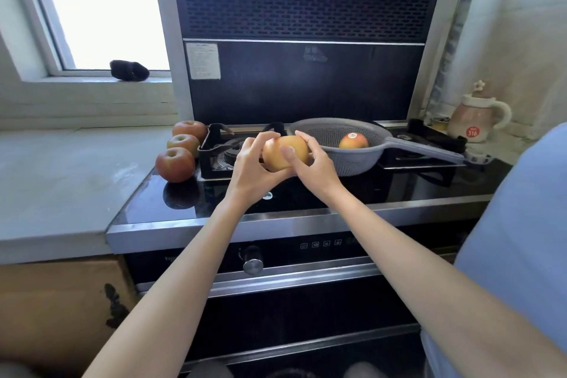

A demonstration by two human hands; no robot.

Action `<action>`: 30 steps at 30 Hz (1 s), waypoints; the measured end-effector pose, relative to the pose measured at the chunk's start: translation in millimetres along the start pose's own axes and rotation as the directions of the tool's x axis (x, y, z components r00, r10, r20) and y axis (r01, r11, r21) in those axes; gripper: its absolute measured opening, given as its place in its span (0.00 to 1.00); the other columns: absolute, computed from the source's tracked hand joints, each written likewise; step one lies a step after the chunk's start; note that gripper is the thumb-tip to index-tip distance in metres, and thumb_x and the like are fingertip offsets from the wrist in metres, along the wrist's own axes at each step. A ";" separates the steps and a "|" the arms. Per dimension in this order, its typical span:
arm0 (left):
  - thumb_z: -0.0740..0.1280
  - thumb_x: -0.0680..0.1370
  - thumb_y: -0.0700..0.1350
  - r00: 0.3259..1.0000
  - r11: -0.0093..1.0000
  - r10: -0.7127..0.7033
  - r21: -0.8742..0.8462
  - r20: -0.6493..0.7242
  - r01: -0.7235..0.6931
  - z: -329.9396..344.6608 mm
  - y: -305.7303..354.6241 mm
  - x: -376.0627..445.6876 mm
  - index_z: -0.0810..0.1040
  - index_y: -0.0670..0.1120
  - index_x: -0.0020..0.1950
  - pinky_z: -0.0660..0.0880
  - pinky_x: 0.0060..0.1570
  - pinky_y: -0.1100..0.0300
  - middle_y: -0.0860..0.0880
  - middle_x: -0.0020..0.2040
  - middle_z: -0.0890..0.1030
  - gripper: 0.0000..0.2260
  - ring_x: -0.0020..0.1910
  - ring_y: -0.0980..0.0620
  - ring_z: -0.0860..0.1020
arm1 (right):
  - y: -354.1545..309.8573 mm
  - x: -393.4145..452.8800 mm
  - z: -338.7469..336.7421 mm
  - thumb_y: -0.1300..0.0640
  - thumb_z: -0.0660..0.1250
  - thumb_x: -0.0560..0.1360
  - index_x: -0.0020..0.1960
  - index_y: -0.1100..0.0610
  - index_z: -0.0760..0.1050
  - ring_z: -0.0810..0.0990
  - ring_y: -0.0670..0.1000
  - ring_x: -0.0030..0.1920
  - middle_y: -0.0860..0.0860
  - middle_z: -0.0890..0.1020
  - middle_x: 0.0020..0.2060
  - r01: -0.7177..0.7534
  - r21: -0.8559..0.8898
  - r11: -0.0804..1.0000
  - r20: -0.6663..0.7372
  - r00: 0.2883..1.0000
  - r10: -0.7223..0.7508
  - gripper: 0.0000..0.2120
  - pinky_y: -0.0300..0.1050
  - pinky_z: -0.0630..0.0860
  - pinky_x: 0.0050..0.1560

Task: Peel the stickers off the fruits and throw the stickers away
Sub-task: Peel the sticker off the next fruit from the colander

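Held above the stovetop, between both hands: a yellow-red apple; left hand curled under and around its left side, bearing the weight; right hand closed against its right side, thumb pressed flat on the face turned toward the camera. Sticker on this apple not visible; probably under that thumb, but impossible to tell. Roughly round, so no real long axis; stem end hidden. Picking at a sticker edge falls naturally to the right thumb, already on the near face, with the left hand steadying.

Just right of the right hand, almost touching its fingertips: a grey colander, long handle running away to the right; inside it one more apple with a sticker on top, still to be done, nearer the right hand. Left of the left hand, near but apart: three darker apples in a row along the stove's left edge by the countertop; no stickers seen on their upper sides.

Open room mostly toward the body and below the hands, over the bare glass in front; burner grate close beneath the left hand; colander rim tight on the right. No bin in view; place for discarding unknown.
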State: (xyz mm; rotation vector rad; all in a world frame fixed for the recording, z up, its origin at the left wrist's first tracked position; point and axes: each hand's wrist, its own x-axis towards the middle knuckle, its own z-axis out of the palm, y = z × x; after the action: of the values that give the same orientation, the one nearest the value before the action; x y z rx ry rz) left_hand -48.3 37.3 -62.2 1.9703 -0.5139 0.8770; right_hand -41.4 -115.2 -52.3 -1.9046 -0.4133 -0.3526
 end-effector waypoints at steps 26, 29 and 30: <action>0.69 0.75 0.56 0.993 0.961 0.063 0.264 0.100 -0.087 12.7 -7.9 -11.8 0.73 0.49 0.66 0.77 0.43 0.55 0.50 0.55 0.72 0.22 0.53 0.52 0.73 | 44.5 14.6 -7.1 0.40 0.57 0.79 0.63 0.45 0.69 0.76 0.50 0.59 0.50 0.76 0.60 -0.125 0.102 0.987 0.127 0.986 0.112 0.16 0.53 0.76 0.61; 0.66 0.78 0.53 0.988 0.931 0.124 0.334 0.094 -0.148 14.0 -2.8 -12.8 0.74 0.46 0.62 0.77 0.37 0.53 0.48 0.56 0.73 0.16 0.54 0.50 0.72 | 46.5 12.9 -6.4 0.40 0.56 0.79 0.66 0.44 0.68 0.75 0.49 0.61 0.49 0.75 0.62 -0.128 0.125 0.984 0.141 0.984 0.110 0.18 0.54 0.74 0.64; 0.66 0.78 0.51 0.985 0.921 0.143 0.353 0.094 -0.167 14.2 -2.0 -13.3 0.75 0.45 0.61 0.77 0.37 0.52 0.47 0.56 0.73 0.15 0.55 0.49 0.72 | 46.3 12.9 -6.2 0.39 0.56 0.79 0.67 0.44 0.67 0.74 0.49 0.62 0.49 0.75 0.62 -0.126 0.124 0.984 0.149 0.983 0.107 0.19 0.54 0.73 0.65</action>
State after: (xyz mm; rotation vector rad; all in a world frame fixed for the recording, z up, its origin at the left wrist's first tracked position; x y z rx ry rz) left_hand -50.4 26.4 -78.3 2.3229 -0.5865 1.0678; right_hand -9.6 -135.0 -82.9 -1.8196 -0.4064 -0.1096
